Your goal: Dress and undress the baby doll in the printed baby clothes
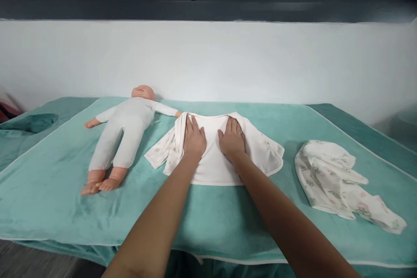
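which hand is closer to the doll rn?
Left. The left hand lies flat on the baby shirt, on its side toward the doll. The right hand lies flat beside it, farther from the doll.

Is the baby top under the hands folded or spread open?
Spread open: baby top lies flat, flaps turned outward, left hand and right hand on it.

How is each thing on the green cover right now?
Baby doll: lying face up, dressed in white, arms spread.
Baby top: spread open, lying flat.
Left hand: open, flat on the top.
Right hand: open, flat on the top.
Printed garment: crumpled, untouched.
Teal cover: spread out.
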`<control>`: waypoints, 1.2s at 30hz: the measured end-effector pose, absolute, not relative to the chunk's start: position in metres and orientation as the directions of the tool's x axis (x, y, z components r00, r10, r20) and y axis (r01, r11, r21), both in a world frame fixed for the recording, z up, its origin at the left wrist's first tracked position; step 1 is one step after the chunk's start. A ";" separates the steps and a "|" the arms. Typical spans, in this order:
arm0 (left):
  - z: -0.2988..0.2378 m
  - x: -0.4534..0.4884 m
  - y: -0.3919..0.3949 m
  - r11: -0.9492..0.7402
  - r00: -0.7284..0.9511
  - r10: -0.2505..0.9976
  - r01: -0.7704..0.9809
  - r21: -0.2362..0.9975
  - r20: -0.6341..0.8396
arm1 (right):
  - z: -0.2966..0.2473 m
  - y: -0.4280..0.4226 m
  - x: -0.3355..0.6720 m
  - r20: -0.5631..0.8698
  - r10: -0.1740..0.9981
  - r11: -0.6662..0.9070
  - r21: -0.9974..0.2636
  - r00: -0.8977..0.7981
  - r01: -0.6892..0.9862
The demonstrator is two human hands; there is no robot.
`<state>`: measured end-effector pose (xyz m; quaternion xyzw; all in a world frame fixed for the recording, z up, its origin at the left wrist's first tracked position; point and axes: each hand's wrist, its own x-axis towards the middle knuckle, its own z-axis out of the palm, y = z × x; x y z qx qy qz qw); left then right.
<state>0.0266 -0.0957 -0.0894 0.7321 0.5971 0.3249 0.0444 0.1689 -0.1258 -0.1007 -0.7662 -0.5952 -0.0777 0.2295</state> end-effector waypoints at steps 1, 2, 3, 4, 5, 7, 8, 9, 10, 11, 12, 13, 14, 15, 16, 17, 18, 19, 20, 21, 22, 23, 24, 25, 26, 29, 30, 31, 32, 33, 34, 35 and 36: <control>-0.090 0.027 -0.096 -0.280 0.073 0.905 0.844 0.458 0.419 | -0.101 -0.125 0.169 0.390 0.876 -0.193 -0.256 0.283 0.947; -0.090 0.027 -0.095 -0.275 0.069 0.908 0.843 0.463 0.413 | -0.101 -0.125 0.169 0.382 0.879 -0.196 -0.254 0.285 0.947; -0.091 0.027 -0.095 -0.268 0.068 0.913 0.843 0.466 0.403 | -0.102 -0.124 0.170 0.370 0.884 -0.198 -0.254 0.284 0.947; -0.091 0.026 -0.094 -0.262 0.069 0.918 0.844 0.468 0.389 | -0.102 -0.123 0.172 0.354 0.892 -0.198 -0.257 0.283 0.946; -0.092 0.025 -0.093 -0.257 0.074 0.924 0.845 0.469 0.374 | -0.103 -0.121 0.173 0.333 0.900 -0.198 -0.260 0.280 0.945; -0.093 0.023 -0.089 -0.254 0.092 0.936 0.844 0.472 0.339 | -0.104 -0.118 0.178 0.284 0.921 -0.192 -0.267 0.268 0.944; -0.094 0.022 -0.087 -0.254 0.102 0.941 0.842 0.475 0.322 | -0.105 -0.116 0.181 0.261 0.930 -0.188 -0.270 0.260 0.944; -0.095 0.021 -0.084 -0.255 0.113 0.945 0.840 0.479 0.306 | -0.105 -0.115 0.184 0.241 0.937 -0.185 -0.273 0.253 0.944; -0.096 0.020 -0.081 -0.256 0.124 0.949 0.837 0.483 0.289 | -0.106 -0.113 0.187 0.225 0.942 -0.183 -0.274 0.248 0.944; -0.097 0.019 -0.078 -0.258 0.138 0.953 0.834 0.488 0.269 | -0.106 -0.112 0.189 0.212 0.946 -0.184 -0.273 0.245 0.944; -0.099 0.018 -0.075 -0.260 0.153 0.957 0.830 0.493 0.247 | -0.107 -0.111 0.191 0.201 0.949 -0.186 -0.268 0.244 0.945; -0.102 0.018 -0.073 -0.261 0.167 0.960 0.827 0.499 0.226 | -0.108 -0.110 0.192 0.191 0.951 -0.189 -0.260 0.242 0.947; -0.104 0.017 -0.070 -0.261 0.179 0.962 0.823 0.505 0.206 | -0.109 -0.108 0.193 0.184 0.953 -0.191 -0.251 0.241 0.949; -0.106 0.017 -0.068 -0.259 0.187 0.964 0.820 0.510 0.189 | -0.109 -0.108 0.193 0.179 0.955 -0.191 -0.241 0.237 0.951; -0.108 0.017 -0.067 -0.256 0.191 0.966 0.818 0.515 0.177 | -0.110 -0.107 0.193 0.178 0.957 -0.188 -0.232 0.231 0.955; -0.109 0.017 -0.066 -0.252 0.192 0.967 0.818 0.517 0.167 | -0.110 -0.107 0.192 0.180 0.958 -0.182 -0.223 0.224 0.958; -0.110 0.018 -0.065 -0.246 0.189 0.969 0.819 0.518 0.162 | -0.109 -0.107 0.191 0.186 0.959 -0.174 -0.214 0.215 0.961; -0.110 0.018 -0.065 -0.240 0.184 0.970 0.821 0.519 0.157 | -0.109 -0.107 0.190 0.194 0.959 -0.165 -0.202 0.205 0.965; -0.109 0.018 -0.065 -0.232 0.178 0.972 0.823 0.519 0.152 | -0.108 -0.108 0.188 0.204 0.960 -0.154 -0.190 0.193 0.970; -0.108 0.019 -0.066 -0.223 0.170 0.974 0.825 0.519 0.149 | -0.106 -0.109 0.186 0.215 0.960 -0.141 -0.177 0.178 0.974; -0.107 0.019 -0.068 -0.215 0.163 0.976 0.828 0.518 0.145 | -0.105 -0.111 0.184 0.227 0.961 -0.124 -0.163 0.159 0.979; -0.106 0.020 -0.070 -0.208 0.156 0.978 0.831 0.515 0.142 | -0.103 -0.113 0.181 0.238 0.961 -0.105 -0.150 0.139 0.983; -0.104 0.020 -0.072 -0.201 0.151 0.979 0.835 0.512 0.137 | -0.102 -0.115 0.179 0.247 0.962 -0.086 -0.138 0.118 0.987; -0.103 0.020 -0.075 -0.195 0.148 0.980 0.839 0.507 0.132 | -0.101 -0.118 0.177 0.254 0.962 -0.070 -0.128 0.101 0.989; -0.102 0.019 -0.079 -0.191 0.146 0.981 0.844 0.501 0.127 | -0.100 -0.120 0.175 0.260 0.961 -0.060 -0.122 0.091 0.991; -0.100 0.016 -0.094 -0.182 0.147 0.983 0.859 0.478 0.111 | -0.100 -0.126 0.172 0.267 0.960 -0.060 -0.121 0.090 0.991; -0.099 0.014 -0.099 -0.184 0.151 0.983 0.864 0.469 0.107 | -0.100 -0.128 0.172 0.263 0.960 -0.061 -0.123 0.092 0.991; -0.099 0.012 -0.105 -0.189 0.158 0.982 0.868 0.460 0.103 | -0.100 -0.130 0.173 0.257 0.962 -0.060 -0.124 0.090 0.991; -0.099 0.010 -0.109 -0.197 0.169 0.980 0.871 0.450 0.102 | -0.101 -0.132 0.173 0.249 0.965 -0.055 -0.123 0.084 0.991; -0.099 0.008 -0.114 -0.207 0.180 0.978 0.873 0.441 0.102 | -0.101 -0.135 0.174 0.239 0.968 -0.049 -0.120 0.077 0.992; -0.098 0.006 -0.118 -0.217 0.190 0.976 0.876 0.432 0.105 | -0.101 -0.138 0.175 0.230 0.971 -0.042 -0.116 0.068 0.992; -0.098 0.005 -0.122 -0.226 0.198 0.974 0.878 0.422 0.109 | -0.102 -0.141 0.176 0.222 0.973 -0.035 -0.111 0.059 0.993; -0.097 0.004 -0.125 -0.233 0.203 0.972 0.881 0.412 0.116 | -0.102 -0.144 0.177 0.215 0.975 -0.029 -0.104 0.051 0.994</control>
